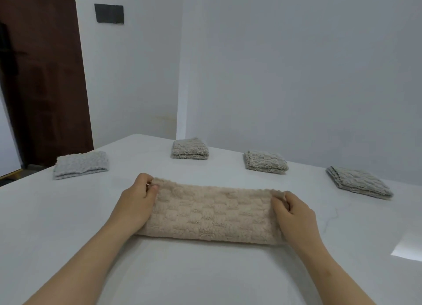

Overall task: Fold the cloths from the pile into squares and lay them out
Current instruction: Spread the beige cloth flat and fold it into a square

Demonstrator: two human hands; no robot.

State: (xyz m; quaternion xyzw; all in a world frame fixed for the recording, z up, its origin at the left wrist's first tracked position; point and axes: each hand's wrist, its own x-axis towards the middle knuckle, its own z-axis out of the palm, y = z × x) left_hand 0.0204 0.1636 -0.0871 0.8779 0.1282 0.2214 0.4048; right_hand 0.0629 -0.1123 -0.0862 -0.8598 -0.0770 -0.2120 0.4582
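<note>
White-grey wall (296,65) across the whole back and right, meeting the table's far edge; white table (205,277) next in size, filling the lower half, its far edge slanting down from a corner near centre towards the right, its left edge running towards the door; broad bare top between the near side and the cloth, more of it outside each forearm; dark brown door (43,76) upright at far left, beyond the table's left edge.

Beige cloth (212,215) flat on the table at centre, folded into a long band lying left to right, near long edge thick and rounded, far long edge held at both ends; well apart from the 4 folded squares behind it.

4 squares in a loose row along the far side, bare top showing between each: blue-grey square (81,165) near the left edge; far square (189,149) close to the far corner; middle-right square (265,162) just inside the far edge; right square (358,182) farthest right.

Left hand (137,202) over the band's short left end, thumb and curled fingers pinching the far left corner; right hand (294,215) mirrored at the far right corner, pinching it likewise.

Black wall plate (109,13) high on the wall; bright light patch (408,247) at the table's right side; thin thread (331,220) lying just right of the right hand.
</note>
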